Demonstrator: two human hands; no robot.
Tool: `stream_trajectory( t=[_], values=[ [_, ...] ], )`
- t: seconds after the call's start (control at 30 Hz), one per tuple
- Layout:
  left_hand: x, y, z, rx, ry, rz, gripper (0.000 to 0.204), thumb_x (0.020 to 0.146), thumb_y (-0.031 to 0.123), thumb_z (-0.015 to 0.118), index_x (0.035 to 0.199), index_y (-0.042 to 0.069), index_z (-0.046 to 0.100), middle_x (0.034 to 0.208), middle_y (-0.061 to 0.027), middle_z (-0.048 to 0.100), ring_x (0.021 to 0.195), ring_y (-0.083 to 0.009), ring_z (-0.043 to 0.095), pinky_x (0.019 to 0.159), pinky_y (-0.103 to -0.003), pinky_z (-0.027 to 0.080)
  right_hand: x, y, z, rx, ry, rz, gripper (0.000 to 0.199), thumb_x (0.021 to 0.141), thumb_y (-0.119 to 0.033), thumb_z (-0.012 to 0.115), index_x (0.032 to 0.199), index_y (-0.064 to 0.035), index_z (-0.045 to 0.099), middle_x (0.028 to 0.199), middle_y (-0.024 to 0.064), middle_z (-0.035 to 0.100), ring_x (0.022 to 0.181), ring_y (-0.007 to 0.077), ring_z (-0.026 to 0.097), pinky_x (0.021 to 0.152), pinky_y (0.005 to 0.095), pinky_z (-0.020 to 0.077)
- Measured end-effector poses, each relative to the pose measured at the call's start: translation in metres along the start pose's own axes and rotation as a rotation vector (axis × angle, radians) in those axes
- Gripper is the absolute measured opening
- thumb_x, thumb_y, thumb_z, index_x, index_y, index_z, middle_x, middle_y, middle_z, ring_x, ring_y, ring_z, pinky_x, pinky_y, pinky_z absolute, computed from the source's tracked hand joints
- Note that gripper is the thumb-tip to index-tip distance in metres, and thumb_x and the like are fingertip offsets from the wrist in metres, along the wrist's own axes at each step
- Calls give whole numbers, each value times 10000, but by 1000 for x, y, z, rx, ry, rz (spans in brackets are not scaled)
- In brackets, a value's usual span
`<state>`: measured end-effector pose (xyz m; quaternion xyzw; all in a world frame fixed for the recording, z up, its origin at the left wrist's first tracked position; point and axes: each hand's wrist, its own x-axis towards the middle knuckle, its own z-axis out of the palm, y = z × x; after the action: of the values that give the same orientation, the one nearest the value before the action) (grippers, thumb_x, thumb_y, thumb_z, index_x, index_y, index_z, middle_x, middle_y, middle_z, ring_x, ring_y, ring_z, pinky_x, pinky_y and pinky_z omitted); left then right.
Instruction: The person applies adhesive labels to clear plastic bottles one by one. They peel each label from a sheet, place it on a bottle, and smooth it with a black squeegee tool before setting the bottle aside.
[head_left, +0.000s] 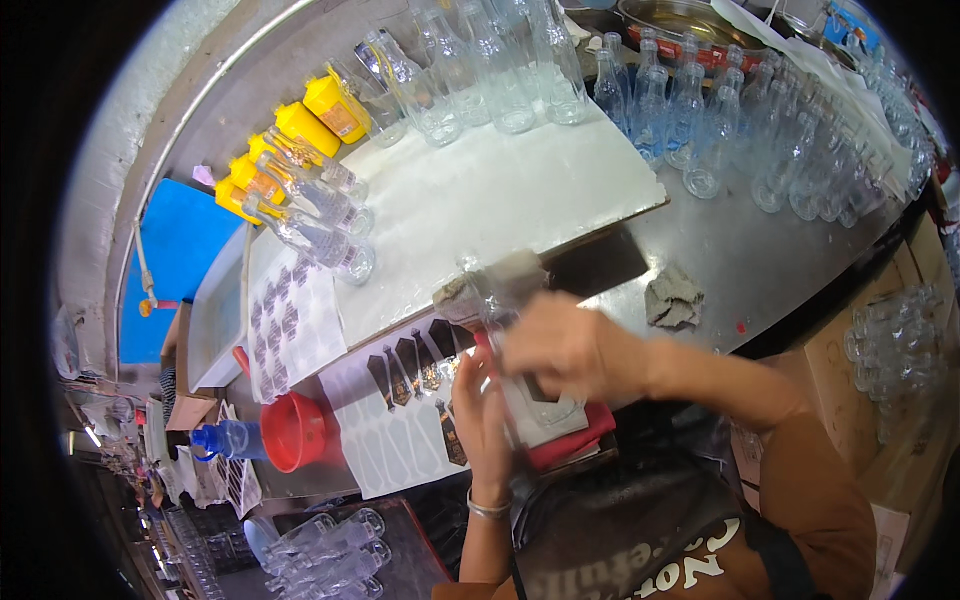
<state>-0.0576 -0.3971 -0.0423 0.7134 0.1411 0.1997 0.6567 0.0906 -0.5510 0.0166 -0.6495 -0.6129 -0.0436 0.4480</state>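
Observation:
My left hand, wrist banded by a bracelet, is closed around what looks like a clear glass bottle; much of the glass is covered by my hands. Across it reaches my right hand, smeared by motion, so its fingers and anything in them cannot be made out. A blurred beige-grey cloth-like thing is just beyond the hands. To the left of my left hand lies a backing sheet with several dark tie-shaped labels on it. A red cloth lies below the bottle, close to my body.
Clear bottles stand on the white board and crowd the metal table at right. A crumpled grey cloth lies there. Leftward are a red bowl, a blue-capped bottle, yellow containers and more bottles.

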Motion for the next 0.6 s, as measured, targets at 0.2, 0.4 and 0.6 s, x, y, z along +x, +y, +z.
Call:
stream_trajectory(
  t=[0.2,0.4,0.6],
  values=[
    [-42,3,-11,355,-270,145,1166,747,168,813,1593,-7,29,1615,-234,246,1475,-359,308,1201,-462,258,-4,0,-2,103,-24,132,136,814,-116,669,936,-58,658,852,127,645,860,333,626,772,459,518],
    [-35,-4,14,547,-146,189,1237,718,85,852,1587,-21,-22,1576,-258,307,1393,-361,414,1141,-451,359,-18,18,-2,144,160,11,217,750,-51,701,960,-69,653,965,97,662,954,312,610,848,408,502],
    [-35,-10,10,434,-178,149,1211,728,30,815,1601,17,-25,1519,-262,390,1391,-341,433,1160,-416,337,-28,19,-7,198,85,247,196,799,-89,660,985,-28,666,944,159,665,904,315,656,812,423,520]
  ],
)
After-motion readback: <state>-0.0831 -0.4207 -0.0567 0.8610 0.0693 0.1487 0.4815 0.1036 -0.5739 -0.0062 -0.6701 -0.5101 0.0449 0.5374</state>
